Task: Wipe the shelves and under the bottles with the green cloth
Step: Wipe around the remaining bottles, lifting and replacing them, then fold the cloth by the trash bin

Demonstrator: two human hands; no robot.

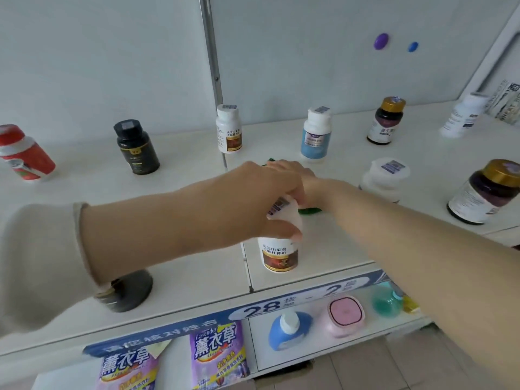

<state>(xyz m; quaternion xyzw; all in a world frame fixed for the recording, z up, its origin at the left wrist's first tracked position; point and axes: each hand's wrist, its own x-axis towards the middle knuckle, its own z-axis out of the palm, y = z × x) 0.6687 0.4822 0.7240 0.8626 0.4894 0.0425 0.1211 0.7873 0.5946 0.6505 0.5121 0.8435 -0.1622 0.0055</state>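
White plastic bottle [280, 250], cylindrical, brown-labelled, contents hidden — gripped round its cap by left hand [261, 192]. Just behind it, crumpled green cloth [309, 211] on smooth white shelf [337, 249], under right hand [295, 170] — grip impossible to tell. Farther behind, blue-labelled bottle [315, 136], capped.

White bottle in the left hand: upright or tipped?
Upright: the left hand grips the white bottle by its cap, base down.

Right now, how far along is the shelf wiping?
Done: nothing shows which spots are wiped. In hand: left hand grips the white bottle by its top; right hand rests on the green cloth behind it. Left: likely under the red bottle, and the lower shelf.
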